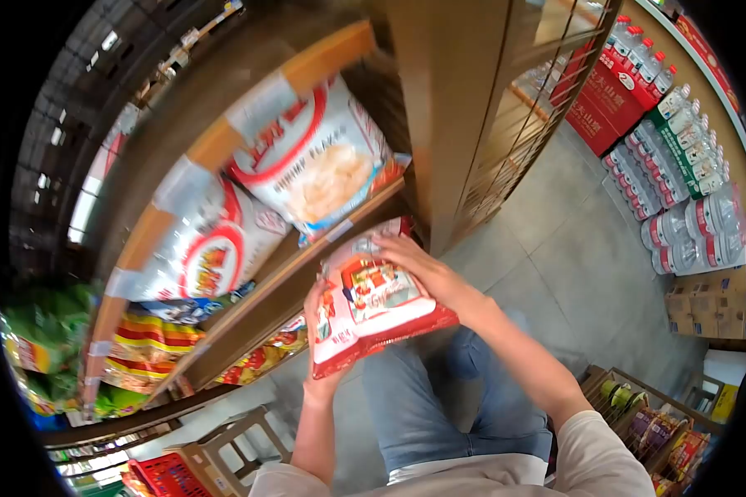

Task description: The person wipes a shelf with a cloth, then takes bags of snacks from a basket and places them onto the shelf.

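A red and white snack bag (381, 302) is held between my two hands, in front of the wooden shelf. My left hand (317, 323) grips its left edge, and my right hand (418, 269) lies over its upper right part with the fingers bent onto it. Just above, a large white shrimp flakes bag (315, 166) stands on the shelf. Beside it, lower left, is another white bag with a red ring (211, 248).
Red and yellow bags (149, 344) and green bags (50, 331) fill the shelf's left end. Bottled water packs (688, 149) line the right wall. A low snack rack (654, 435) stands lower right, a red basket (170, 476) lower left.
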Motion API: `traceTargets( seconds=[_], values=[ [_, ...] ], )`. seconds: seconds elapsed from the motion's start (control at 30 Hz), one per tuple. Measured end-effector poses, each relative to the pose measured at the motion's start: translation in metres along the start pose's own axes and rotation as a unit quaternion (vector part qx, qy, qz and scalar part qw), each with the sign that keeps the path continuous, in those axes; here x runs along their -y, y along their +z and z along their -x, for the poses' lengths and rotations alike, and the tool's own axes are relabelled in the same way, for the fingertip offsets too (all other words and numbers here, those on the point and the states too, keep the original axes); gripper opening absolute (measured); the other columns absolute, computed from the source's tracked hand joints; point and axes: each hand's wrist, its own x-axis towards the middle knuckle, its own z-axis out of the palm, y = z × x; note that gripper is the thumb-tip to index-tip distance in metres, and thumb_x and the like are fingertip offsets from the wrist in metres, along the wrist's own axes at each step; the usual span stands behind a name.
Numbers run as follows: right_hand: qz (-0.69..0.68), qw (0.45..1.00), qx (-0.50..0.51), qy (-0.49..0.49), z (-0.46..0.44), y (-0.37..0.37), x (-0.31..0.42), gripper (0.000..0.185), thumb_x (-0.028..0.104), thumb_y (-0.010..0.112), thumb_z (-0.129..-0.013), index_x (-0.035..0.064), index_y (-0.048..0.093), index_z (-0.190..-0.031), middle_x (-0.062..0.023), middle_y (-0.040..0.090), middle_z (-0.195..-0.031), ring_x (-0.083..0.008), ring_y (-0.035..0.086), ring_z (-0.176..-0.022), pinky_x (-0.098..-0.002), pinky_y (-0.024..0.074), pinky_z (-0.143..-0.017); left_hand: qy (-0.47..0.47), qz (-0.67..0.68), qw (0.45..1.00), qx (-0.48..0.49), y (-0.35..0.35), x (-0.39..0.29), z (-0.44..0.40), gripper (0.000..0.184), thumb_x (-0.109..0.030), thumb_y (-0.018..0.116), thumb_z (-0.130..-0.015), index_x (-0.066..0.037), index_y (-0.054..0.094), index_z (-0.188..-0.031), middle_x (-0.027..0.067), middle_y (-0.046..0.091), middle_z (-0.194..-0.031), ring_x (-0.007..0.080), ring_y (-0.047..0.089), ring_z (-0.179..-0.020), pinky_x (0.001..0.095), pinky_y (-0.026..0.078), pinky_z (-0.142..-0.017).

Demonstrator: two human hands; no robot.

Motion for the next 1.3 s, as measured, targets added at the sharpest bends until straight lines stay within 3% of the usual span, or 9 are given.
traceTargets(
  seconds=[0.4,0.63,0.77,0.83,0.93,0.97,1.03,1.17,1.3],
  values=[
    [0.012,0.998,-0.057,-0.009,0.024,0.027,-0.040,0.068,0.017,0.070,-0.083,0.0102,0.037,-0.142,-0.0164,0.029,-0.152,-0.0303,0.024,-0.143,-0.0394,0.0252,-0.116,0.100,0.025,0.994,-0.044,0.036,0.064,-0.017,0.092,-0.013,0.082,-0.070,-0.002,0.029,-0.144,0.0185,0.037,-0.141,0.0288,0.041,-0.130,0.0365,0.033,-0.108],
    [0.168,0.975,-0.142,-0.040,-0.005,0.046,-0.079,0.062,0.013,0.068,-0.083,0.0087,0.041,-0.139,-0.0162,0.043,-0.140,-0.0328,0.042,-0.131,-0.0379,0.0349,-0.109,0.154,-0.026,0.983,-0.096,0.036,0.086,-0.045,0.076,-0.002,0.073,-0.076,-0.001,0.034,-0.141,0.0216,0.043,-0.138,0.0315,0.046,-0.126,0.0354,0.036,-0.106],
    [0.125,0.982,-0.138,-0.027,-0.026,0.053,-0.091,0.066,0.002,0.070,-0.078,0.0084,0.044,-0.138,-0.0142,0.050,-0.136,-0.0290,0.046,-0.128,-0.0352,0.0380,-0.107,0.140,-0.090,0.983,-0.075,0.020,0.089,-0.051,0.088,-0.007,0.077,-0.074,-0.005,0.026,-0.147,0.0230,0.037,-0.133,0.0357,0.040,-0.124,0.0403,0.038,-0.103],
    [0.031,0.993,-0.107,0.029,-0.035,0.054,-0.099,0.059,-0.008,0.063,-0.077,0.0051,0.050,-0.132,-0.0140,0.053,-0.134,-0.0254,0.051,-0.124,-0.0318,0.0406,-0.104,0.129,-0.111,0.984,-0.053,0.012,0.094,-0.053,0.053,-0.014,0.075,-0.079,-0.007,0.054,-0.127,0.0166,0.038,-0.130,0.0317,0.038,-0.125,0.0367,0.037,-0.103],
    [0.176,0.981,-0.073,0.041,-0.045,0.051,-0.146,0.038,-0.004,0.062,-0.078,-0.0005,0.056,-0.115,-0.0188,0.065,-0.107,-0.0303,0.062,-0.104,-0.0365,0.0479,-0.092,0.172,-0.113,0.978,-0.026,0.003,0.105,-0.071,0.041,-0.010,0.072,-0.082,-0.002,0.057,-0.119,0.0165,0.051,-0.128,0.0276,0.047,-0.120,0.0357,0.040,-0.101],
    [0.149,0.971,-0.045,0.181,-0.050,0.047,-0.122,0.031,-0.004,0.061,-0.076,-0.0024,0.057,-0.107,-0.0208,0.066,-0.093,-0.0328,0.065,-0.092,-0.0375,0.0497,-0.085,0.147,-0.046,0.988,0.006,0.001,0.113,-0.080,0.040,-0.009,0.071,-0.083,0.000,0.056,-0.119,0.0151,0.054,-0.126,0.0259,0.052,-0.116,0.0357,0.041,-0.100],
    [0.135,0.975,-0.046,0.168,-0.057,0.046,-0.128,0.042,0.003,0.065,-0.081,0.0010,0.052,-0.120,-0.0163,0.060,-0.117,-0.0261,0.061,-0.104,-0.0365,0.0474,-0.088,0.189,-0.113,0.975,-0.022,0.006,0.121,-0.092,0.046,-0.008,0.069,-0.085,0.003,0.050,-0.124,0.0126,0.056,-0.124,0.0235,0.058,-0.108,0.0352,0.043,-0.098],
    [0.138,0.981,-0.114,0.073,-0.070,0.056,-0.135,0.047,0.004,0.066,-0.080,-0.0004,0.048,-0.124,-0.0142,0.064,-0.110,-0.0248,0.063,-0.097,-0.0349,0.0485,-0.086,0.053,-0.018,0.998,-0.031,0.014,0.118,-0.109,0.059,-0.014,0.067,-0.088,0.003,0.035,-0.134,0.0177,0.054,-0.124,0.0245,0.055,-0.114,0.0348,0.044,-0.097],
    [0.017,0.972,-0.125,0.197,-0.095,0.053,-0.167,0.061,0.009,0.070,-0.078,-0.0043,0.042,-0.130,-0.0143,0.066,-0.108,-0.0226,0.063,-0.100,-0.0339,0.0462,-0.092,0.064,-0.004,0.994,-0.088,0.021,0.132,-0.130,0.064,-0.024,0.065,-0.091,0.007,0.027,-0.133,0.0229,0.052,-0.127,0.0257,0.051,-0.119,0.0349,0.037,-0.103]
  ],
)
